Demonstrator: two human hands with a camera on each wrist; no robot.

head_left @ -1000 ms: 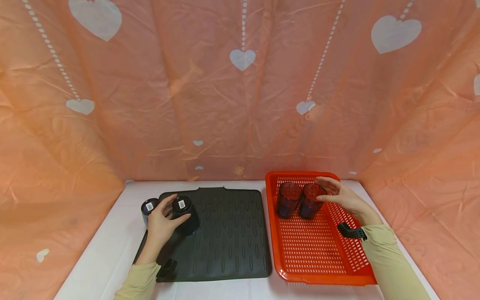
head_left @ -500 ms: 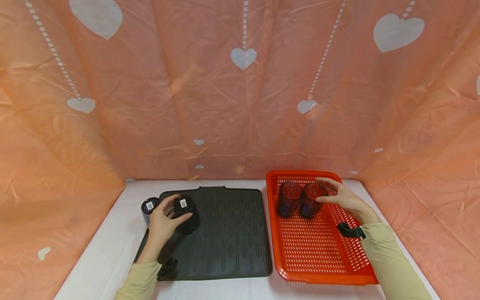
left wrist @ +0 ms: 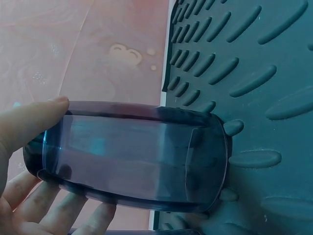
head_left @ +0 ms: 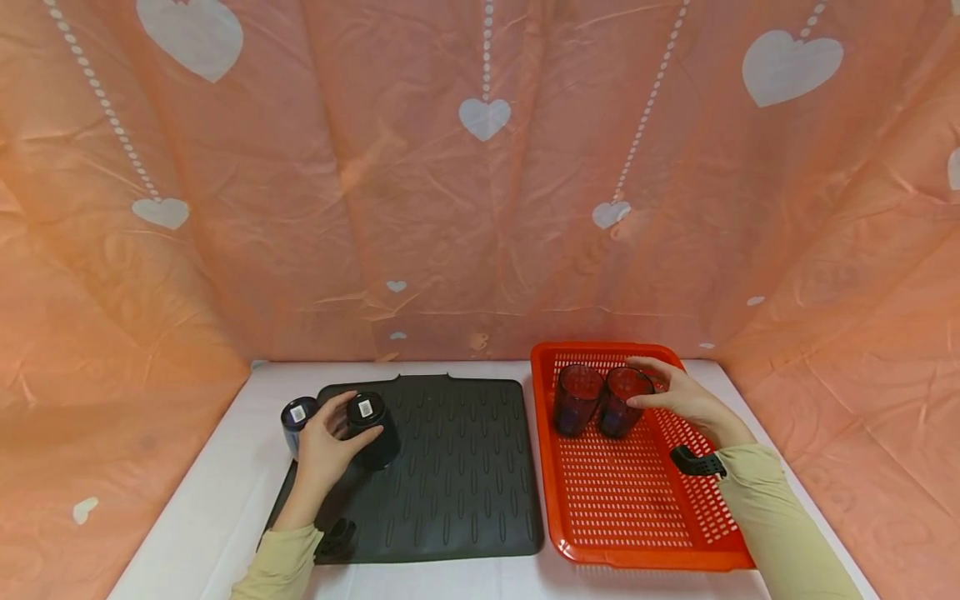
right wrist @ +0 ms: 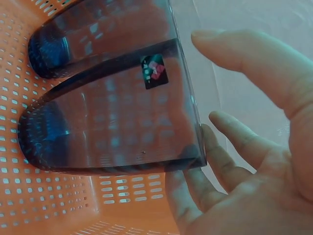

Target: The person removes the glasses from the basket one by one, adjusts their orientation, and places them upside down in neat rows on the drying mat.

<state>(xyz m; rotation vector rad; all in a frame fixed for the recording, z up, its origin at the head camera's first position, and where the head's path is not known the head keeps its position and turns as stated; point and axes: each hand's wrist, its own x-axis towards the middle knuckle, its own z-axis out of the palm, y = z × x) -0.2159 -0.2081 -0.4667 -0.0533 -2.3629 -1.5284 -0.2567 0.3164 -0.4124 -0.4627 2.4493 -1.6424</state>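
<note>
An upside-down dark tinted glass [head_left: 375, 433] stands on the black ridged mat [head_left: 457, 467], a white label on its upturned base. My left hand [head_left: 322, 446] holds it near the base, thumb on one side and fingers on the other; the left wrist view shows this glass [left wrist: 132, 154] see-through. In the red basket [head_left: 622, 508], two similar glasses stand side by side, rims up: a left glass [head_left: 576, 404] and a right glass [head_left: 621, 408]. My right hand [head_left: 690, 404] is spread at the right glass's rim. In the right wrist view its thumb [right wrist: 239, 54] is apart from that glass [right wrist: 117, 117].
Another upturned glass [head_left: 294, 421] with a white label stands left of my left hand, by the mat's far left corner. The white table [head_left: 217, 467] carries mat and basket. A pink-orange curtain [head_left: 420, 208] with hearts hangs behind and at both sides.
My right hand has shifted slightly left over the right glass's rim. The left hand and the glasses stay in place.
</note>
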